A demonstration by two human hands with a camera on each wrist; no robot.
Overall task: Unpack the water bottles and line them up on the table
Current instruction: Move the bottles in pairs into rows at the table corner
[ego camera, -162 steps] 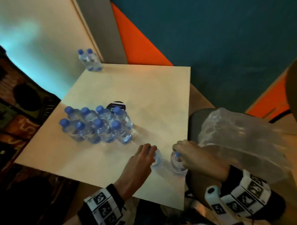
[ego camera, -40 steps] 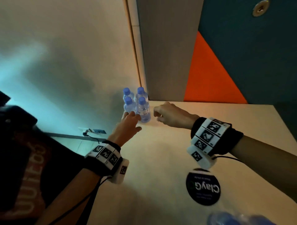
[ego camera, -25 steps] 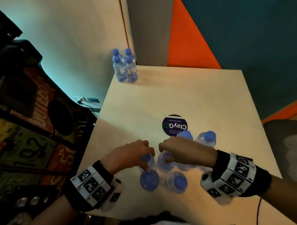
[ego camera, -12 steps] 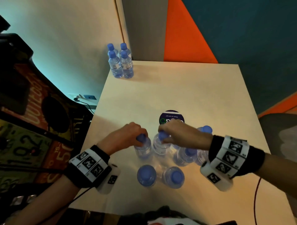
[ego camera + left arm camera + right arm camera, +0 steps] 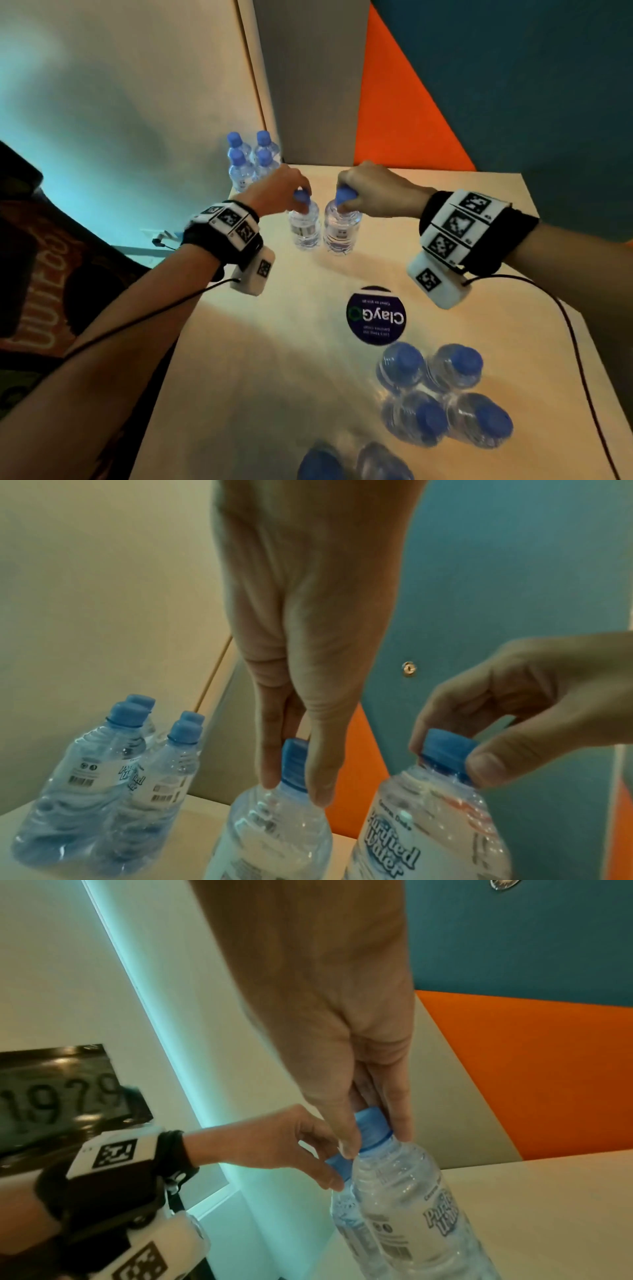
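Two clear water bottles with blue caps are held side by side over the far part of the beige table [image 5: 445, 240]. My left hand [image 5: 301, 202] pinches the cap of the left bottle [image 5: 304, 228], and the left wrist view shows its fingertips [image 5: 318, 785] either side of the cap [image 5: 294, 758]. My right hand [image 5: 344, 202] pinches the cap of the right bottle [image 5: 342, 230], whose cap [image 5: 371, 1129] shows in the right wrist view. Both bottles hang upright. Whether their bases touch the table I cannot tell. Several bottles [image 5: 250, 161] stand grouped at the far left corner, just beyond them.
Several more bottles [image 5: 442, 394] stand clustered at the near right of the table, with two others [image 5: 352, 462] at the bottom edge. A round dark sticker [image 5: 375, 317] lies mid-table. Walls stand close behind the far edge. The table's left edge drops off near my left forearm.
Both hands have carried one bottle each by the cap from the near cluster to the far left part of the table, close to the corner group.
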